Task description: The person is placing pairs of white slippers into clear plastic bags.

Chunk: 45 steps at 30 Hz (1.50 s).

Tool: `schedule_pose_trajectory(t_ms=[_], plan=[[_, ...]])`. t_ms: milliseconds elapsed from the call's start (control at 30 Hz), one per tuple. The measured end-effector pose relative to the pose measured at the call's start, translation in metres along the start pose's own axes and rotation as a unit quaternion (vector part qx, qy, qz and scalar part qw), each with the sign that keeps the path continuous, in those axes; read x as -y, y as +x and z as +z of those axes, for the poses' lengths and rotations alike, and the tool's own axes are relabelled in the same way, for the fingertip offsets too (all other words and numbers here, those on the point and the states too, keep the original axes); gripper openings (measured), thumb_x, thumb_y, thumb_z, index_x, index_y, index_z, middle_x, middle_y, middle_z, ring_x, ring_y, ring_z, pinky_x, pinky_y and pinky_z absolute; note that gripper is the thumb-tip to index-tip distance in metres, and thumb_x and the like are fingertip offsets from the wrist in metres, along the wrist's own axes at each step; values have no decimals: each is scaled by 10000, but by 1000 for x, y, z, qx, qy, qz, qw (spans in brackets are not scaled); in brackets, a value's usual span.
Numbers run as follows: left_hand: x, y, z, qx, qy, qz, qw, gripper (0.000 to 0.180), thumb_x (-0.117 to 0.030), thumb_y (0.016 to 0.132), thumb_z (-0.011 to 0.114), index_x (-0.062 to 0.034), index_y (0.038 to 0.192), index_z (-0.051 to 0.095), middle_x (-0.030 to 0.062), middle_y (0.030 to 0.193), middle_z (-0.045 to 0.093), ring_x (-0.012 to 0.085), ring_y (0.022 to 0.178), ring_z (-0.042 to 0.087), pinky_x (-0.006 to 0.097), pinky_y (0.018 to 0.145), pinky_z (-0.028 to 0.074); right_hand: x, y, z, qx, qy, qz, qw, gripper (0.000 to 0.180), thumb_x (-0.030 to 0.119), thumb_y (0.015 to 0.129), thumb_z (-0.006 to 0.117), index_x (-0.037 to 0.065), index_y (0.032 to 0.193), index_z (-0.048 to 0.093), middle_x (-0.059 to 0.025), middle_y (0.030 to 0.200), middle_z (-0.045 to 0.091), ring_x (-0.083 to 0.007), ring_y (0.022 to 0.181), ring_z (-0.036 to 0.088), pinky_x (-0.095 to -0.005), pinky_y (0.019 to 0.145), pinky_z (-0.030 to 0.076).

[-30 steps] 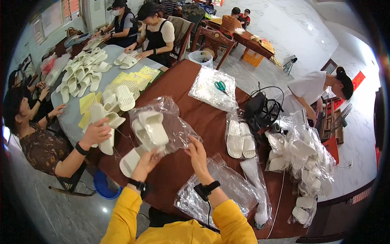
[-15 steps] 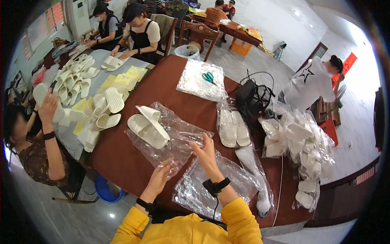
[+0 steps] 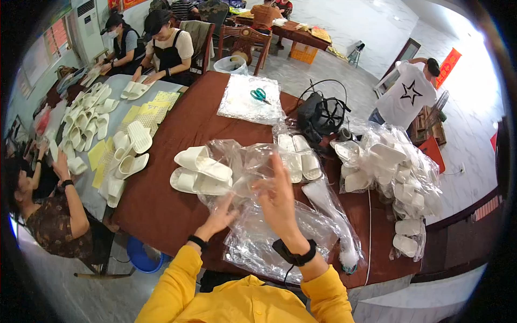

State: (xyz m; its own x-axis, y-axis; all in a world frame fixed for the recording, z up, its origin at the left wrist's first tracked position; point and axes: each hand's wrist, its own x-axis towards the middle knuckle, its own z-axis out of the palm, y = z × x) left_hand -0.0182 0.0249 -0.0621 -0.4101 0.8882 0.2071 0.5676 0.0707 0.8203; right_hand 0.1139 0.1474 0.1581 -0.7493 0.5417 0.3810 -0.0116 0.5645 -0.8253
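A person in yellow sleeves sits at a long table with a dark brown cloth (image 3: 161,204), seen from above, both hands raised over a crinkled clear plastic bag (image 3: 245,172) that lies in front of them. The left hand (image 3: 219,216) is spread loosely, fingers reaching into the near edge of the bag's film; whether it actually pinches the plastic cannot be told. The right hand (image 3: 277,196), wearing a black wrist band, is held upright and open with fingers extended, the film against it, nothing clearly clamped. Just left of the bag, touching its mouth, lies a pair of white foam slippers (image 3: 200,171), stacked one across the other and not yet inside, so this pair appears to be still unpacked. Signs of finished work sit to the right: a bagged pair of white slippers (image 3: 297,156) just beyond the hands, and a large heap of bagged white slippers (image 3: 393,172) near the table's right end. A stack of flat empty clear bags (image 3: 269,242) lies under the person's forearms, suggesting more packing remains. Further left, loose white slippers and yellow paper sheets (image 3: 116,140) cover a grey table where other seated people work. Green-handled scissors (image 3: 260,96) rest on plastic sheets at the far side
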Motion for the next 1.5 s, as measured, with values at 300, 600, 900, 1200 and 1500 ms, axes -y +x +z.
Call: schedule_pose_trajectory(t_ms=[300,600,900,1200,1500], plan=[[83,19,-73,-34,187,-181,965,423,-226,824,664,-47,1201,598,218,1278,537,404,1168,500,478,985,405,1,-75,-141,-135,243,144,950,853,-124,701,405,79,1511,230,-94,1558,237,-121,872,580,-223,694,473],[-152,34,-39,-62,-13,47,997,211,-36,877,544,-16,1058,650,147,1012,660,278,979,637,344,859,490,-99,-201,-178,-18,56,310,949,913,-138,722,425,162,1539,149,-142,1582,106,-185,913,621,-236,646,521],[-80,33,91,234,296,43,925,736,-510,891,543,-229,1507,257,148,1585,88,400,1449,19,670,1096,-7,-192,-236,-145,-3,-104,216,971,876,-172,715,414,107,1520,208,-169,1568,158,-263,1330,392,-295,809,538],[-108,25,92,136,266,120,947,662,-391,797,692,-160,1377,471,189,1521,238,407,1413,159,619,1119,90,-191,-257,-200,168,-196,280,925,747,101,868,583,76,1505,193,-257,1533,186,-352,1322,399,-362,1053,376],[-141,-20,74,265,191,108,939,670,-359,782,716,-154,1373,475,212,1485,293,427,1385,211,590,1121,143,-55,-81,-452,82,-385,291,872,463,152,849,606,32,1291,537,-215,1193,609,-328,1048,621,-403,887,496]])
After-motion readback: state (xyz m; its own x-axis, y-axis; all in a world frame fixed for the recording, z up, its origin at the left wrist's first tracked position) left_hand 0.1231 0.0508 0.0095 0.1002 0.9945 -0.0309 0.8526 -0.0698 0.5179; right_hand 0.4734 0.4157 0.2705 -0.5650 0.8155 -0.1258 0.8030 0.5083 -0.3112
